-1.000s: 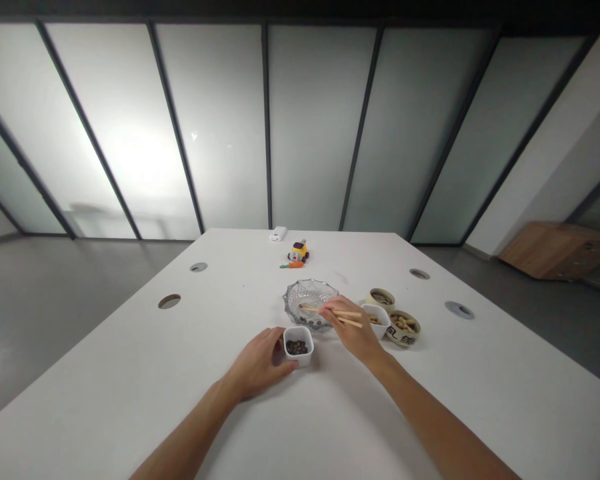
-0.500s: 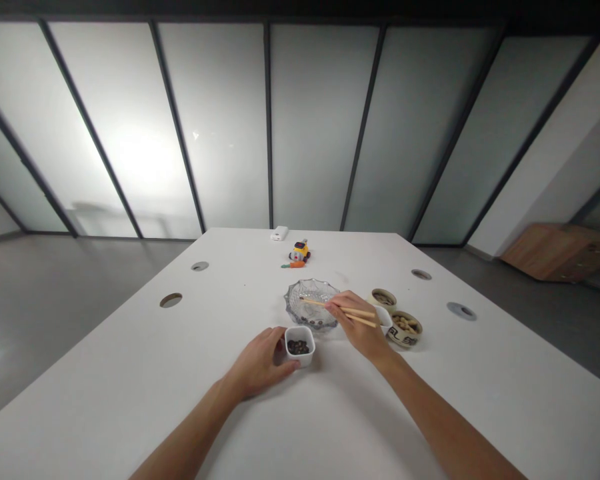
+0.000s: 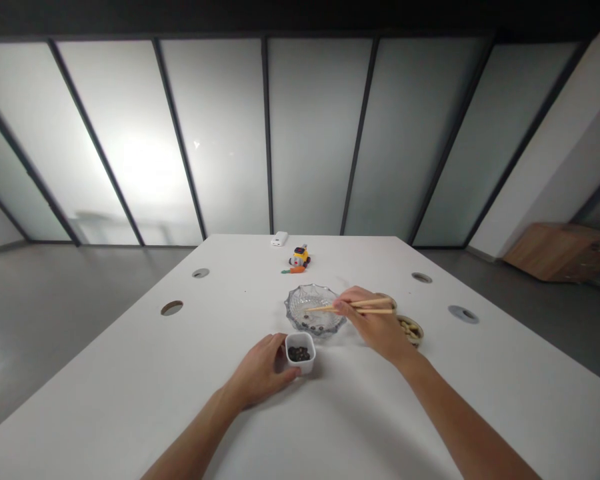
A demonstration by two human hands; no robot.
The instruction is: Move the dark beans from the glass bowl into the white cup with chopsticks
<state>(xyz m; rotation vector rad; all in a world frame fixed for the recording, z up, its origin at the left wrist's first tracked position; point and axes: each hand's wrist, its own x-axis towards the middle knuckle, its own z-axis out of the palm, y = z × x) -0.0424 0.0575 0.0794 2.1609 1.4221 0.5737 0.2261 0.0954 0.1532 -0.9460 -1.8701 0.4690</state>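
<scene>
My left hand point(image 3: 266, 369) holds a small white square bowl point(image 3: 307, 366) on the table, thumb on the near side and fingers on the far left side. Small dark beans point(image 3: 299, 354) lie inside it. My right hand point(image 3: 370, 320) is closed round a pair of wooden chopsticks point(image 3: 375, 307), whose tips hang over a clear glass dish point(image 3: 292, 313) just beyond the bowl. Several dark beans point(image 3: 314, 327) rest in the dish's near part, and one more is close below the tips. Nothing can be made out between the tips.
Right of my right hand stands a patterned round bowl point(image 3: 419, 335) with pale pieces in it; another round bowl point(image 3: 391, 301) is partly hidden behind the hand. Farther back are a toy carrot point(image 3: 296, 271), a yellow toy vehicle point(image 3: 300, 257) and a white box-like object point(image 3: 279, 239). Round holes point(image 3: 172, 308) pierce the table point(image 3: 130, 373).
My right hand has shifted slightly right and turned the chopsticks, so their tips sit lower over the dish. A dark bean now shows below the tips. My left hand stays on the bowl.
</scene>
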